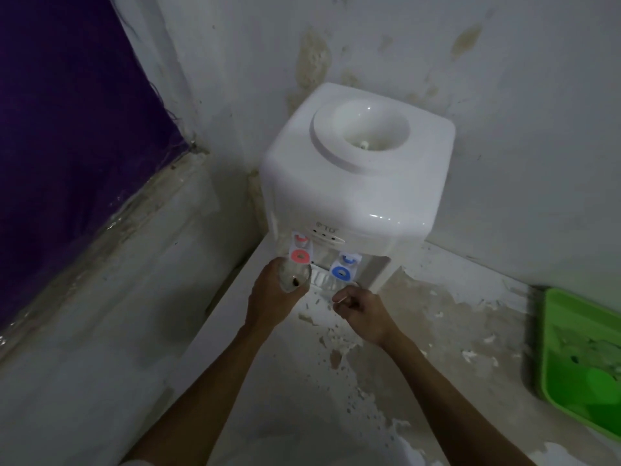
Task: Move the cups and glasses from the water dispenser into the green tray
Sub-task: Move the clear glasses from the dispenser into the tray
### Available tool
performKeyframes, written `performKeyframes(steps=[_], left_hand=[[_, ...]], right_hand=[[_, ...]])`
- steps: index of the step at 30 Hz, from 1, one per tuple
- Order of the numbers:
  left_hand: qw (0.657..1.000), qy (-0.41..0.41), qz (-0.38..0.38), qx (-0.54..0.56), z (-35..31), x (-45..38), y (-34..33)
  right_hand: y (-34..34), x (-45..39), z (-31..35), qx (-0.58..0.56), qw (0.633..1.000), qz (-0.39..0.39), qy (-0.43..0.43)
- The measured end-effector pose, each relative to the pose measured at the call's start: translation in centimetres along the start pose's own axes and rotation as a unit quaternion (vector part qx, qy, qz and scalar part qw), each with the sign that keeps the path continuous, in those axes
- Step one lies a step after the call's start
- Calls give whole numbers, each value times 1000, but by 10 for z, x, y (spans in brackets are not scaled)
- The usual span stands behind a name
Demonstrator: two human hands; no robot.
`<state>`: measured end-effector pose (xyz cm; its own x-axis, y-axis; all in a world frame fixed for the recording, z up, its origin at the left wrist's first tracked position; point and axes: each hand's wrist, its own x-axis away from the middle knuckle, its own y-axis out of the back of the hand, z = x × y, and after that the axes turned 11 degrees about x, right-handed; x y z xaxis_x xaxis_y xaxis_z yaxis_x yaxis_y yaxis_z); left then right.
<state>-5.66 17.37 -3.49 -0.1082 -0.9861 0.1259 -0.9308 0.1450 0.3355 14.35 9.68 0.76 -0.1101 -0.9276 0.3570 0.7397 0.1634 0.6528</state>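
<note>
The desk [437,348], white with peeling patches, fills the lower half of the view and meets stained walls. The white dispenser [356,176] stands on it at 12 o'clock, in the corner, its top bowl open and bare. The green tray [551,334] lies at 3 o'clock, well apart from the dispenser and cut off by the picture's edge; something pale and something green lie in it, too blurred to name. Under the dispenser's front hang two taps, a red tap [299,254] at 11 o'clock and a blue tap [341,271] just to its right. The left hand [272,297] has its grip wrapped round a clear glass [295,275], held up just below the red tap. A second clear glass [331,282] stands on the drip shelf under the blue tap. The right hand [361,309] is just in front of it, fingers curled in loosely, holding nothing and not touching that glass.
</note>
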Motion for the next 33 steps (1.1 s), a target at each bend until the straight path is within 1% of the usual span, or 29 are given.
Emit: performKeyframes(steps=[4,7,8,10,12,14,16,18,20,24,26,29,33], left_hand=[[1000,15,17,15,3,29,-2],[997,23,56,46,-3,50,-6],[996,24,71,55,-6,56,-8],[993,22,97,69,-12,68,-15],[990,8,118,78,-19,79,-24],[986,1,135,96,-27,89,-35],[982,-3,152,116,-37,98,-50],[977,-3,165,134,-47,106,-67],[974,-1,175,144,-58,112,-83],[971,-12,193,141,-80,126,-117],[969,-16,208,134,-94,136,-136],[967,-15,226,119,-107,145,-159],[955,-29,275,112,-129,158,-202]], right_hand=[[-6,12,-7,-47,998,7,-43],[-17,24,-14,-132,984,7,-119],[-21,29,-15,-183,971,5,-155],[-26,40,-18,-293,929,16,-224],[-26,51,-25,-377,889,40,-256],[-24,63,-33,-466,847,50,-251],[-19,76,-43,-538,810,34,-231],[-11,88,-55,-580,785,18,-216],[-1,99,-65,-621,761,18,-188],[21,117,-86,-689,709,7,-147],[34,128,-99,-697,703,-8,-142],[52,141,-116,-686,713,-26,-147],[86,165,-151,-677,719,-72,-144]])
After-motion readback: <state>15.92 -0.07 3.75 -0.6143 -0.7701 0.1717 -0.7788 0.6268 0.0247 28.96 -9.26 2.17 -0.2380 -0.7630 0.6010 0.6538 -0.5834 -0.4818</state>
